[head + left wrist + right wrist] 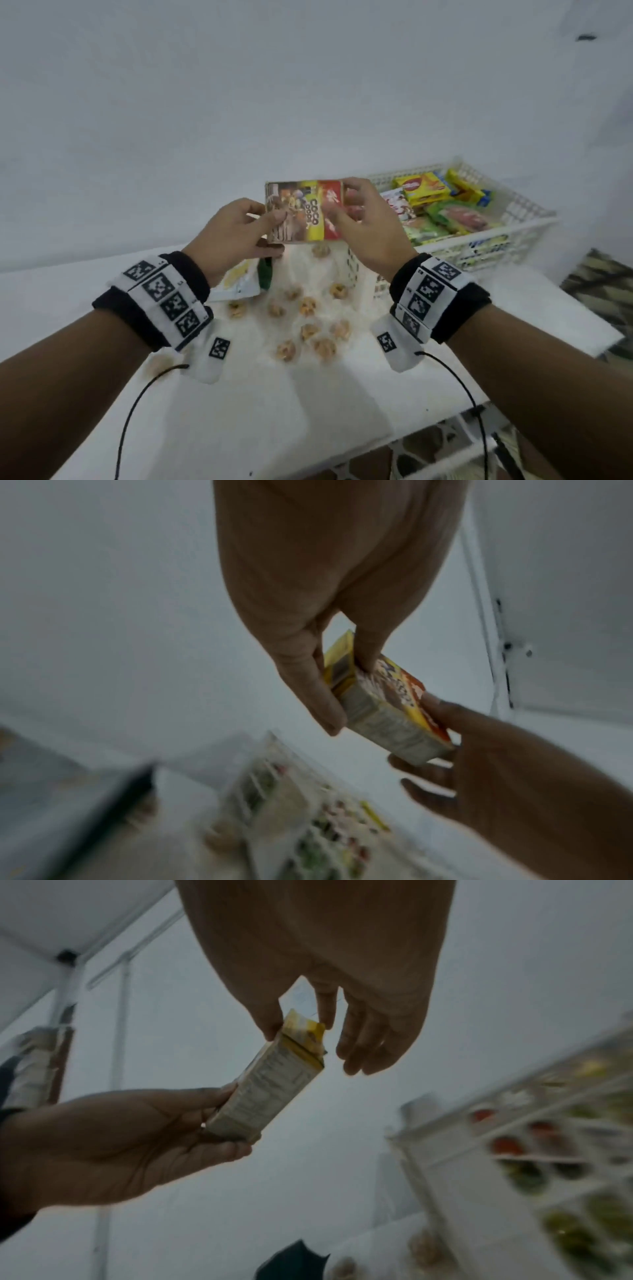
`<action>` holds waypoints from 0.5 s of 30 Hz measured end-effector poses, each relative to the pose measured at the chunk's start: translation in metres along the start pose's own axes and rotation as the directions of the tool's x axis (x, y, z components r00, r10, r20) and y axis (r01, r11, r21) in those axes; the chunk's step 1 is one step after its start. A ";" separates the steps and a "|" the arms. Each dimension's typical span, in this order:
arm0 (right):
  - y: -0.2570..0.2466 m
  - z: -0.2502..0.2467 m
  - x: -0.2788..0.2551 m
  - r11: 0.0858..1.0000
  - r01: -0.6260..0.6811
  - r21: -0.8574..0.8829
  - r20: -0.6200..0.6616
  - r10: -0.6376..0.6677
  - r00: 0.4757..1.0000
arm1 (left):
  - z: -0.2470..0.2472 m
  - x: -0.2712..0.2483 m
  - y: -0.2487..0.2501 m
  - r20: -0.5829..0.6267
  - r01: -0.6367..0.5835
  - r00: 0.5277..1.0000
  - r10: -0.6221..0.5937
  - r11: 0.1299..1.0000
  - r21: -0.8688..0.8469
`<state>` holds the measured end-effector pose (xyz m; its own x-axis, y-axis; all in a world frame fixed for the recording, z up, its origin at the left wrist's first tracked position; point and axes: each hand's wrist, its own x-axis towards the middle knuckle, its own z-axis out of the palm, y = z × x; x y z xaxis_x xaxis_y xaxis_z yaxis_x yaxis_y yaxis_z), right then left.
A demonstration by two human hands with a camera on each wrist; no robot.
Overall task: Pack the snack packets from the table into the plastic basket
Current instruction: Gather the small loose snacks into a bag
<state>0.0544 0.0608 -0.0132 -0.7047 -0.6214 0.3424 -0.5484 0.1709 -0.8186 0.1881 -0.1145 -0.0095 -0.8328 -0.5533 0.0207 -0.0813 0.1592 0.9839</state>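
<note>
- A small rectangular cardboard snack box [304,211], printed in brown, yellow and red with "COCO" lettering, is held in the air above the table [239,394], just beside the near-left corner of the basket.
- The box's left end is pinched by the left hand [236,236], thumb on the printed face and fingers behind; the grip is closed on the box.
- The box's right end is grasped by the right hand [368,226], thumb in front and fingertips curled over the top edge.
- In the right wrist view, the box's yellow end flap [303,1039] is pinched between thumb and a finger.
- The white slatted plastic basket [520,226] stands on the table to the right, with yellow boxes [426,188] and green packets [452,216] lying inside.
- A white and yellow packet [239,282] lies on the table under the left hand, on a cloth printed with small orange motifs [308,305].
- Black bands with black-and-white marker squares [164,298] are worn on both wrists.
</note>
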 end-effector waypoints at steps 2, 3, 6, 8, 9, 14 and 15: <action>0.016 -0.029 0.001 0.994 -0.044 0.099 -0.070 0.051 0.996 | 0.036 0.010 0.009 0.018 0.031 0.999 -0.029 0.995 -0.097; 0.026 -0.044 0.003 0.991 -0.047 0.122 -0.093 0.058 0.994 | 0.055 0.015 0.013 0.040 0.032 0.999 -0.028 0.994 -0.100; 0.053 -0.091 0.010 0.997 -0.003 0.080 -0.163 0.016 0.986 | 0.113 0.030 0.026 0.083 -0.046 0.996 0.044 0.999 0.028; 0.071 -0.128 0.016 0.999 0.011 0.041 -0.188 -0.003 0.982 | 0.151 0.039 0.037 0.103 -0.105 0.990 0.091 0.985 0.136; 0.081 -0.146 0.019 1.000 0.007 0.026 -0.197 -0.002 0.980 | 0.168 0.045 0.041 0.115 -0.126 0.988 0.105 0.973 0.192; 0.125 -0.225 0.028 0.997 0.022 -0.076 -0.232 -0.039 0.972 | 0.255 0.072 0.060 0.161 -0.215 0.975 0.152 0.824 0.525; 0.134 -0.238 0.030 0.992 0.026 -0.121 -0.246 -0.056 0.968 | 0.270 0.076 0.062 0.164 -0.222 0.974 0.154 0.778 0.588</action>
<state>-0.1471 0.2466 -0.0027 -0.7622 -0.4226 0.4904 -0.6171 0.2454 -0.7476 -0.0280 0.0739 0.0053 -0.9136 -0.3807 0.1430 -0.2003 0.7274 0.6564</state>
